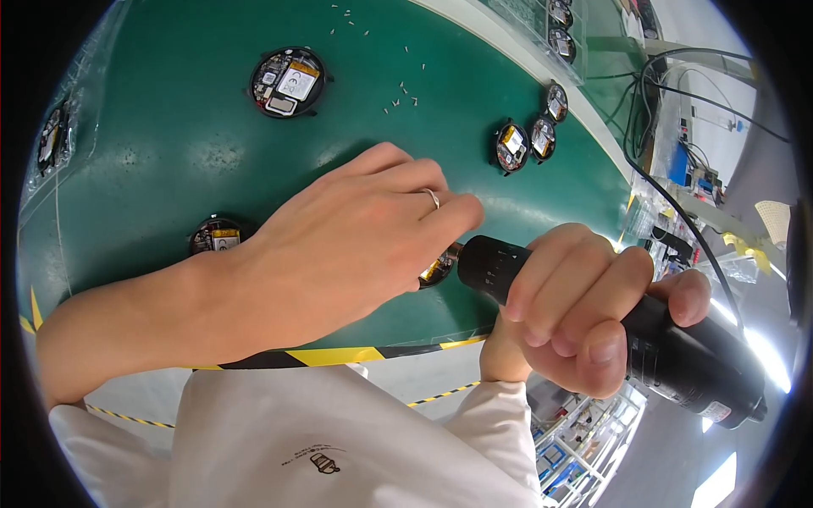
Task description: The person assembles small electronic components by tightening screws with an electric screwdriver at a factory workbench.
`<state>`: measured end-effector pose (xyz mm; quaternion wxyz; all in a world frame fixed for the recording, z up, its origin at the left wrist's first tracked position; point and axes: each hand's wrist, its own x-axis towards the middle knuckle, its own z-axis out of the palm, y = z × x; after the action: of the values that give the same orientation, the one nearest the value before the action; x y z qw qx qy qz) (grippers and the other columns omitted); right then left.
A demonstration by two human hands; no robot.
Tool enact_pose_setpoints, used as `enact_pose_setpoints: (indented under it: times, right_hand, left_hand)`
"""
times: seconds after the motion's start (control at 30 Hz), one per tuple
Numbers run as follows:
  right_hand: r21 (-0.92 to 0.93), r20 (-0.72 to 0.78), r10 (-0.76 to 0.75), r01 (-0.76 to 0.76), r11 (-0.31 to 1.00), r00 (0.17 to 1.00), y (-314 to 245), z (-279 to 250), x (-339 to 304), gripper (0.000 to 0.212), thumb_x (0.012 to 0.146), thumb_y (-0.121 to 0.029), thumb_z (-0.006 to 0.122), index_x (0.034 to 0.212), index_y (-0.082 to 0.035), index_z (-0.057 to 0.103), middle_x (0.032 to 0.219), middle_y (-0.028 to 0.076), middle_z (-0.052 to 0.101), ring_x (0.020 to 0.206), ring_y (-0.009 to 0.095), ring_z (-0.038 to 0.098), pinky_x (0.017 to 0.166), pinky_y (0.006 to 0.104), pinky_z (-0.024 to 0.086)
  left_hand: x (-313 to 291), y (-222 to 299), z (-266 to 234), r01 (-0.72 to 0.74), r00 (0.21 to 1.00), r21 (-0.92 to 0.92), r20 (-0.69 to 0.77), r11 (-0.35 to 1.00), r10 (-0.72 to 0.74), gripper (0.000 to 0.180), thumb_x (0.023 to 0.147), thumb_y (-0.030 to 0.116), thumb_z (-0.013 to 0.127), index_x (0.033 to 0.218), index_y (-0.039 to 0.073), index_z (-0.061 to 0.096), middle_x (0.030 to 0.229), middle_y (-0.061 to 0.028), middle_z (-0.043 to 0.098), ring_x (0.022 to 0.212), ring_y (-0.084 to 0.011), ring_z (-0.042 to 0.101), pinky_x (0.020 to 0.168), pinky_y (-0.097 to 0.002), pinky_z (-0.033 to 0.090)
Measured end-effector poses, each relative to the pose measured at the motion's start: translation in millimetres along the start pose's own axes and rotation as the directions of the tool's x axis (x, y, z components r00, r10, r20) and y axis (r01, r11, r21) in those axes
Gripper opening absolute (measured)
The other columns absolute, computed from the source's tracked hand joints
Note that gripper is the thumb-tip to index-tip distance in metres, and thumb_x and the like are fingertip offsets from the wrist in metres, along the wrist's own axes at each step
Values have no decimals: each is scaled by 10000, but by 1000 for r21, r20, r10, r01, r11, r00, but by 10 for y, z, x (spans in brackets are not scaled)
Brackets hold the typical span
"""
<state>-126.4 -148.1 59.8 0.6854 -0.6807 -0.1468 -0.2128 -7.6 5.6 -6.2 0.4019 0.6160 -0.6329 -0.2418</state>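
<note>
My right hand [580,296] is wrapped round a black electric screwdriver [699,364], held slanting with its narrow front end pointing left. That end meets an opened round watch body [436,271], of which only a small part shows under my left hand [364,224]. The left fingers, one with a ring, are curled down at the screwdriver's tip; my hand hides what they pinch. Beside my left forearm lies another opened watch body [218,237], partly covered. Farther off, a third watch body [288,82] shows its circuit board and pale battery.
Several tiny screws [403,89] lie scattered on the green mat [169,102]. More watch bodies [512,146] stand at the right, near a clear tray [542,42]. A clear plastic bag [80,93] is at far left. Striped tape [339,356] marks the near edge; a black cable [677,207] hangs right.
</note>
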Motion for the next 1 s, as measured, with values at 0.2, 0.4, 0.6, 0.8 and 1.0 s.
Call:
enact_pose_setpoints:
  times: [0.2,0.4,0.6,0.8,1.0]
  right_hand:
    - [14,3,-3,3,1000,1000,37,19,2,461,920,-15,560,1359,-101,450,698,38,498,519,154,495,488,300,474]
    - [74,94,20,-27,997,995,28,-56,25,302,945,-22,547,1214,-100,435,717,43,495,527,147,496,491,293,461]
    - [30,-85,51,-48,998,995,8,10,-11,272,958,-39,537,1207,-80,434,750,44,478,532,143,482,504,292,442]
    - [131,-220,-30,60,990,975,-12,1,-17,349,946,-7,575,1237,-114,416,748,51,508,515,158,496,451,313,467]
    - [185,-283,-69,126,975,957,-43,-22,-52,500,961,-42,555,1430,-127,405,734,41,500,505,155,493,468,305,488]
  left_hand:
    - [-6,-17,0,-4,1000,-24,-6,1000,4,561,690,96,842,1172,57,559,1117,-38,664,1089,-253,588,966,-387,437]
    - [-11,-9,-7,-4,1000,-24,-18,1000,3,545,688,93,842,1159,55,570,1112,-38,663,1100,-250,587,977,-381,432]
    - [10,-16,-5,-5,1000,8,22,1000,5,519,689,90,841,1142,58,590,1100,-29,665,1110,-233,586,992,-372,421]
    - [-19,-24,-8,-1,1000,5,10,1000,1,525,688,90,845,1146,65,589,1059,-22,662,1099,-228,582,979,-367,419]
    - [8,-42,7,-55,996,-16,-68,998,53,320,740,121,816,1006,80,644,1005,-9,646,1058,-236,579,940,-358,434]
